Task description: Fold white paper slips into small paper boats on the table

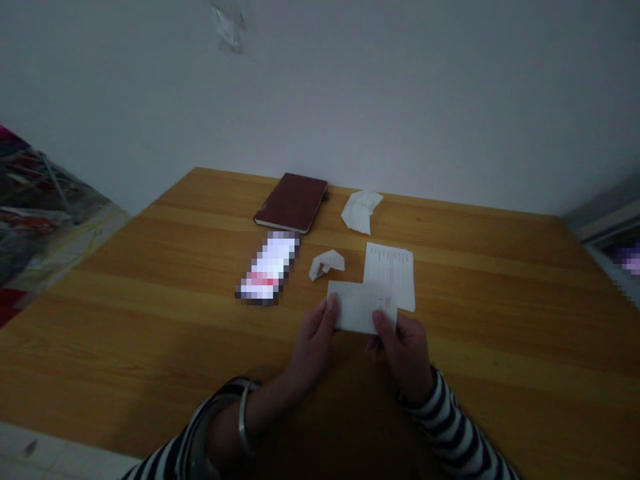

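Below centre, fingers of the left hand (315,337) and right hand (406,347) are pinching a rectangular white paper slip (355,310) over the brown wooden tabletop (150,300), seemingly inspecting it; turning it calls for gentle fingers.

On the wood-grained table (500,280), a closed maroon notebook (293,202) is laid near the far edge. A smartphone (273,263) with a lit screen is placed just in front of it. Farther right, a folded paper slip (359,210) is set near the same edge; nearer, a small crumpled slip (331,259) and a flat printed sheet (390,267), partly covered, are spread.
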Motion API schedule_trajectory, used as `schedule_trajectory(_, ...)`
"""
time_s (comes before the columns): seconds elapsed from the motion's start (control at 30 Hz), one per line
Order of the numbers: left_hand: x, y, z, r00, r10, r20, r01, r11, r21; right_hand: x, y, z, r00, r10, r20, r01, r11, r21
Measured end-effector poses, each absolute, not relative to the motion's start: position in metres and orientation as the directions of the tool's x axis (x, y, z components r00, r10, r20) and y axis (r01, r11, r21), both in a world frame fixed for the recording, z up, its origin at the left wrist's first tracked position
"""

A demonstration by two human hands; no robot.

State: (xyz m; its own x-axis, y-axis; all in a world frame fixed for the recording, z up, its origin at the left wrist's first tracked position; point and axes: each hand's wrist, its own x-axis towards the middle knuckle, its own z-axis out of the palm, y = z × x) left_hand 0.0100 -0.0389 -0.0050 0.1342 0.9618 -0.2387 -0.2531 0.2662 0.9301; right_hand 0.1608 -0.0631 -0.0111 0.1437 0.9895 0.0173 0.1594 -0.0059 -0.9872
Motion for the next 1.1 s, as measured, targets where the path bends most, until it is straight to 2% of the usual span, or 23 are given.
schedule_trajectory(0.23,0.008,-0.036,-0.003,0.09,0.973,-0.214,-0.132,0.225,0.965,0.162,-0.062,-0.014,0.158,0.987,-0.003,0.258,-0.044,-0.965)
schedule_trajectory(0.43,0.003,-0.026,0.001,0.043,0.99,-0.131,-0.061,0.133,0.989,0.168,-0.057,-0.016,-0.073,0.995,-0.063,0.234,-0.045,-0.971)
schedule_trajectory(0.57,0.001,-0.024,0.005,0.045,0.997,-0.07,-0.047,0.072,0.996,0.168,-0.056,-0.016,-0.005,0.998,-0.058,0.234,-0.055,-0.971)
schedule_trajectory(0.67,0.001,-0.022,0.005,0.032,0.995,-0.09,-0.084,0.092,0.992,0.165,-0.057,-0.016,0.042,0.997,-0.063,0.202,-0.07,-0.977)
schedule_trajectory(0.8,0.004,-0.022,0.004,0.161,0.967,-0.196,-0.405,0.246,0.881,0.161,-0.06,-0.016,0.126,0.989,-0.078,0.149,-0.097,-0.984)
schedule_trajectory(0.87,0.008,-0.024,0.004,0.245,0.945,-0.218,-0.477,0.313,0.821,0.159,-0.062,-0.015,0.183,0.982,-0.053,0.141,-0.079,-0.987)
schedule_trajectory(1.0,0.016,-0.034,0.006,0.413,0.876,-0.251,-0.293,0.388,0.874,0.153,-0.065,-0.014,0.226,0.973,0.046,0.221,-0.005,-0.975)
schedule_trajectory(1.1,0.02,-0.04,0.006,0.431,0.864,-0.262,-0.234,0.387,0.892,0.147,-0.067,-0.014,0.194,0.976,0.1,0.27,0.045,-0.962)
